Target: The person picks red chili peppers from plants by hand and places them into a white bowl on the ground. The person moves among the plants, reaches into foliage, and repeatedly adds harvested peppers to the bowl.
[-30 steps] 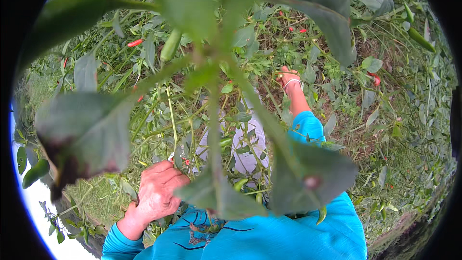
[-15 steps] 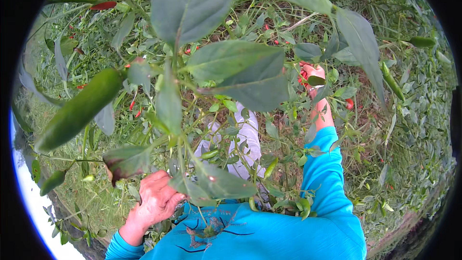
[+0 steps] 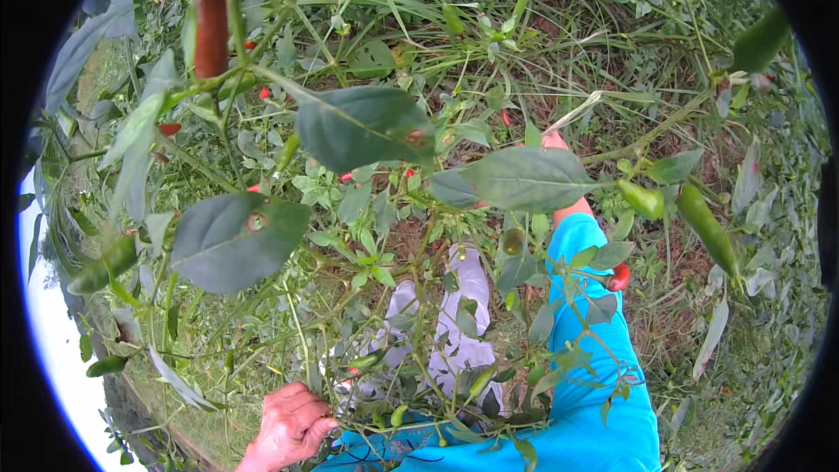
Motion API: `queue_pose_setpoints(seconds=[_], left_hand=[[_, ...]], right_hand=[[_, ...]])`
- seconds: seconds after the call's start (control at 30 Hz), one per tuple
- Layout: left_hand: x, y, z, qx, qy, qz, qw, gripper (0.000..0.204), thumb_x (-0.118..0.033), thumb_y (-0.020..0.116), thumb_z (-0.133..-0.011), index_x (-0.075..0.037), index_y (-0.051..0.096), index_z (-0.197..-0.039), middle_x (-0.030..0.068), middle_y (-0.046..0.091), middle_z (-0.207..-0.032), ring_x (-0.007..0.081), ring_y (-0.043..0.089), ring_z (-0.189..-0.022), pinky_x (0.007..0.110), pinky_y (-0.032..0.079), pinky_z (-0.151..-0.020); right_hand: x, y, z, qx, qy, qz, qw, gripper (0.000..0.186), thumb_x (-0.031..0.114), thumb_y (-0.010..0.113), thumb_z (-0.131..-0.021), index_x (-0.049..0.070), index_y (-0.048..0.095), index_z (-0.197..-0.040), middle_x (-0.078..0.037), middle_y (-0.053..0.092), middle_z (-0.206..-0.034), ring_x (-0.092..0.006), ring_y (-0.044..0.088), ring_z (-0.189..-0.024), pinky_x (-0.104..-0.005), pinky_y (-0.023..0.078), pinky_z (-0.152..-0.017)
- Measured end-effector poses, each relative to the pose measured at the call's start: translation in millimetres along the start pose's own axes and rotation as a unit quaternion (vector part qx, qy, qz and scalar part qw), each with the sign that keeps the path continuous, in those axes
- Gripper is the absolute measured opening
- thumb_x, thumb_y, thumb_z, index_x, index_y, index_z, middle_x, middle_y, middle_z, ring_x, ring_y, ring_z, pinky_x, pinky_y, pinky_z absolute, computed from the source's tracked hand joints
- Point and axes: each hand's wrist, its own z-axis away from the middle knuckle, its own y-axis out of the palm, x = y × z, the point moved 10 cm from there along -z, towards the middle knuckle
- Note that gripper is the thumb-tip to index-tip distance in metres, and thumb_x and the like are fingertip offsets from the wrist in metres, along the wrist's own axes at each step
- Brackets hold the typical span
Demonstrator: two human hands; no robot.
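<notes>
At the lower left, my left hand [image 3: 293, 428] is closed, its fingers curled and the thumb pressed toward them beside thin chilli stems; what they hold, if anything, I cannot make out. My right arm, in a blue sleeve, reaches forward among the plants. A large leaf [image 3: 529, 179] covers most of my right hand [image 3: 556, 141], so its fingers and anything in them are hidden. Near that arm hang a red chilli [image 3: 619, 277] and two green chillies, a short one [image 3: 642, 200] and a longer one [image 3: 708, 227].
Close in front, a brownish-red chilli [image 3: 210, 26] and broad leaves [image 3: 365, 127] block part of the view. Another green chilli [image 3: 105, 266] hangs at left. Branches cross before my light trousers [image 3: 459, 332]. Grass [image 3: 472, 0] and small red chillies lie farther off.
The view has shifted over the plants. My right hand, earlier seen with red chillies at its fingers, is now mostly behind a leaf. My left hand appears lower, still curled.
</notes>
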Motion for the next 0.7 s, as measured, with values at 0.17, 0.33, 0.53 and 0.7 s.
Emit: queue_pose_setpoints(seconds=[0.17,0.33,0.53,0.7], left_hand=[[2,-1,-2,0.0,-0.01,0.002,1.0,0.026,-0.027,0.06,-0.075,-0.003,0.056,-0.063,0.0073,0.051,-0.057,0.0251,0.049,-0.052,0.033,0.037,-0.047],[-4,-1,-5,0.009,0.006,0.021,1.0,0.023,-0.023,0.063,-0.073,-0.003,0.056,-0.063,0.0058,0.054,-0.059,0.0231,0.051,-0.053,0.032,0.041,-0.048],[-14,-4,-6,0.003,0.045,0.048,0.998,0.026,-0.025,0.06,-0.075,-0.003,0.055,-0.063,0.0069,0.054,-0.059,0.0249,0.051,-0.053,0.033,0.04,-0.049],[-10,-4,-4,0.021,0.07,0.051,0.996,0.008,-0.01,0.064,-0.063,-0.004,0.058,-0.064,0.0067,0.057,-0.063,0.0224,0.052,-0.056,0.031,0.043,-0.052]], right_hand=[[-10,20,-4,0.034,-0.037,0.019,0.999,0.023,0.017,0.06,-0.071,0.009,0.059,-0.093,-0.014,0.059,-0.082,-0.0206,0.058,-0.077,-0.0303,0.046,-0.067],[-1,-21,20,0.103,-0.083,0.022,0.991,0.022,0.024,0.062,-0.071,0.007,0.061,-0.085,-0.012,0.061,-0.079,-0.0193,0.059,-0.072,-0.0302,0.046,-0.064],[-8,-87,71,0.286,-0.006,-0.308,0.907,0.02,0.024,0.058,-0.075,0.008,0.058,-0.087,-0.007,0.059,-0.076,-0.0182,0.054,-0.06,-0.0319,0.044,-0.053],[-27,-101,68,0.19,-0.007,-0.459,0.868,0.029,0.029,0.057,-0.075,0.009,0.055,-0.097,-0.007,0.055,-0.091,-0.019,0.052,-0.075,-0.0327,0.044,-0.063]])
